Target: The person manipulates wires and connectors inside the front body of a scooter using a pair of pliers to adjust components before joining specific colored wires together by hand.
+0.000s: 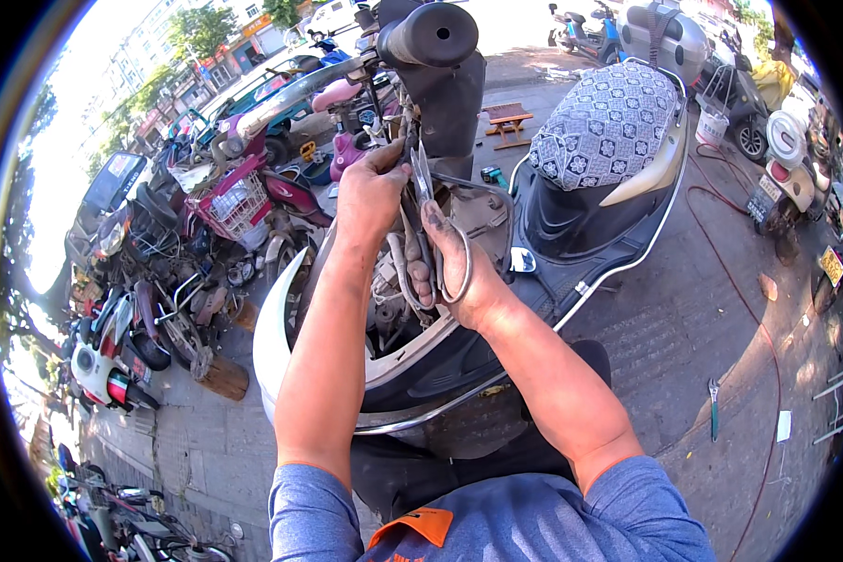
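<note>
My left hand (375, 192) pinches a dark cable or wire (406, 140) below the scooter's handlebar grip (440, 36). My right hand (464, 267) is closed on the handles of large metal scissors (421, 173), their blades pointing up beside my left thumb, close to the cable. Both hands are over the scooter's open front (384, 318), where wires and metal parts show inside a pale panel. Whether the blades touch the cable, I cannot tell.
The scooter's patterned seat (604, 122) is to the right. Parked scooters (159, 262) crowd the left beside a wooden log (220, 375). A small wooden stool (508, 120) stands behind. On the right pavement lie a red hose (763, 332) and a wrench (714, 407).
</note>
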Tool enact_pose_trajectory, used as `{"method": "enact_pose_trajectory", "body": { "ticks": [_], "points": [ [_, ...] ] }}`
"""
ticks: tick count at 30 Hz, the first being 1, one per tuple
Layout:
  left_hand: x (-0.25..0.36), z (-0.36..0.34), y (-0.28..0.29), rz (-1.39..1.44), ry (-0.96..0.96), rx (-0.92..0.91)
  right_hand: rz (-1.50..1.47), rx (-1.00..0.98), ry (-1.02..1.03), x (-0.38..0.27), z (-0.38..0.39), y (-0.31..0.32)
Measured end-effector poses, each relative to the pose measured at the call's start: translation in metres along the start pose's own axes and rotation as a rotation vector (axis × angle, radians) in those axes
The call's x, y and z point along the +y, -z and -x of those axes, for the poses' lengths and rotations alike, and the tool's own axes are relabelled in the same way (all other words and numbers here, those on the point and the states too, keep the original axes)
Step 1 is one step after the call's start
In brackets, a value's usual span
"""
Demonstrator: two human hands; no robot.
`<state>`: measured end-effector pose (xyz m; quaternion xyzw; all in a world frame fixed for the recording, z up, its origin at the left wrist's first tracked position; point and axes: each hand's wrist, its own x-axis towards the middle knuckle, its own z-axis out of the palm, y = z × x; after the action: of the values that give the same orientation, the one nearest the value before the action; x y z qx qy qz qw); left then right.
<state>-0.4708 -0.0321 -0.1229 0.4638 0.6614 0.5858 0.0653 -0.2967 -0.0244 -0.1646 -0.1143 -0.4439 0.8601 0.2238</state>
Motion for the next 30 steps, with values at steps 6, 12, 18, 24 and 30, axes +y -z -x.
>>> {"method": "enact_pose_trajectory", "body": {
  "ticks": [6,12,18,24,30],
  "points": [
    [0.0,-0.001,-0.001,-0.039,-0.022,0.001,-0.029,-0.001,-0.003,0.003,-0.007,-0.001],
    [0.002,0.003,-0.003,-0.055,-0.025,0.003,-0.047,0.029,0.055,0.002,-0.008,-0.007],
    [0.0,0.003,-0.002,0.019,-0.015,-0.029,0.168,0.087,0.219,0.028,-0.029,-0.004],
    [-0.001,0.002,0.0,0.018,-0.004,-0.044,0.278,0.161,0.278,0.043,-0.038,-0.002],
    [-0.003,0.001,0.005,0.031,0.009,-0.095,-0.192,0.051,0.156,0.033,-0.027,-0.01]
  ]
}}
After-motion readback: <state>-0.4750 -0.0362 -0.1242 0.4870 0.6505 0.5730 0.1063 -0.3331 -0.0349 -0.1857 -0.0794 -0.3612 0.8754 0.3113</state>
